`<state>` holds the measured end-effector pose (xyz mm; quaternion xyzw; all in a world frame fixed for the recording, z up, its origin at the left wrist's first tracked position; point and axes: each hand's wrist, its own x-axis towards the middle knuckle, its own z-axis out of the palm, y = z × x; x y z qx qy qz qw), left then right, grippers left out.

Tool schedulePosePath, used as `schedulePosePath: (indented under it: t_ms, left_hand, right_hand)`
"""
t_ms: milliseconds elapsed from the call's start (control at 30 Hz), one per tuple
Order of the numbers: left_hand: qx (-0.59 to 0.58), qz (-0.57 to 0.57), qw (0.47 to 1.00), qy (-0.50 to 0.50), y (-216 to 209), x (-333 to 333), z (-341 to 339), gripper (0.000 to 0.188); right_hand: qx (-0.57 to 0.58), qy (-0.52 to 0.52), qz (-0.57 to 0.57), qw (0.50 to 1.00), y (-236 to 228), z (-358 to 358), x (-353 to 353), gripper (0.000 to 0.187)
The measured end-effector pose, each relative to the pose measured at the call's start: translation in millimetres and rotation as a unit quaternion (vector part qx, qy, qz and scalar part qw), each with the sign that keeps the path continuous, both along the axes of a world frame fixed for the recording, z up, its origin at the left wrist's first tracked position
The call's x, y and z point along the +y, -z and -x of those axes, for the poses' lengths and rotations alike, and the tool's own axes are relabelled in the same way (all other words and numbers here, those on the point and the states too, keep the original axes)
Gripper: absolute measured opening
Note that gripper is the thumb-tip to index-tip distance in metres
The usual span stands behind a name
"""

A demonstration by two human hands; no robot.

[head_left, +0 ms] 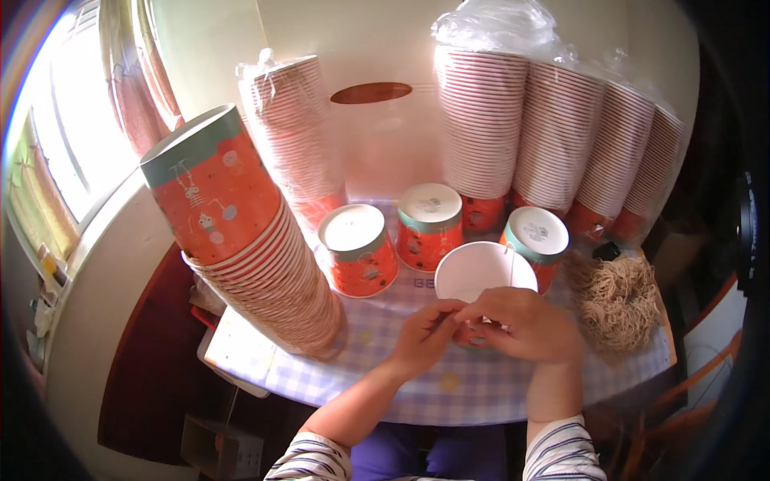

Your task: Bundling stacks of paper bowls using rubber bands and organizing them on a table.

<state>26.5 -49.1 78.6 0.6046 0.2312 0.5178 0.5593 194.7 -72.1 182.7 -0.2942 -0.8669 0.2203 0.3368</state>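
Note:
My left hand point(427, 337) and my right hand point(525, 325) meet in front of an upright paper cup point(473, 268) with a white inside. The fingertips of both hands are pinched together; what lies between them is too small to make out. A thin pale string point(512, 263) shows against the far inside wall of this cup. My hands hide most of the cup's orange outer side. Behind it stand three upside-down orange and green paper cups: one on the left point(361, 268), one in the middle point(431, 240) and one on the right point(547, 255).
A tall leaning stack of paper cups point(265, 272) rises at the left. Plastic-wrapped cup stacks point(481, 128) line the back right, another wrapped stack point(293, 136) the back left. A tangled heap of tan strings point(622, 305) lies right on the checkered tablecloth point(377, 385).

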Motion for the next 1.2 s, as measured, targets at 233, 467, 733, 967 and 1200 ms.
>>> schedulePosePath:
  t_ms: [233,467,733,967,1200]
  left_hand:
    - [-0.08,0.028,0.995,0.047,9,14,13,0.023]
    - [-0.083,0.021,0.996,0.02,-3,6,4,0.024]
    - [-0.061,0.025,0.997,0.038,5,5,6,0.012]
    - [-0.04,0.013,0.997,0.066,7,6,10,0.019]
    - [-0.026,0.046,0.998,0.021,2,7,9,0.013]
  right_hand:
    - [0.028,0.145,-0.093,0.985,0,0,3,0.018]
    - [0.019,0.053,-0.072,0.996,6,-1,6,0.017]
    - [0.032,0.027,-0.072,0.996,12,5,12,0.016]
    - [0.039,0.028,-0.082,0.995,17,11,18,0.017]
    - [0.03,0.121,-0.187,0.974,9,15,14,0.018]
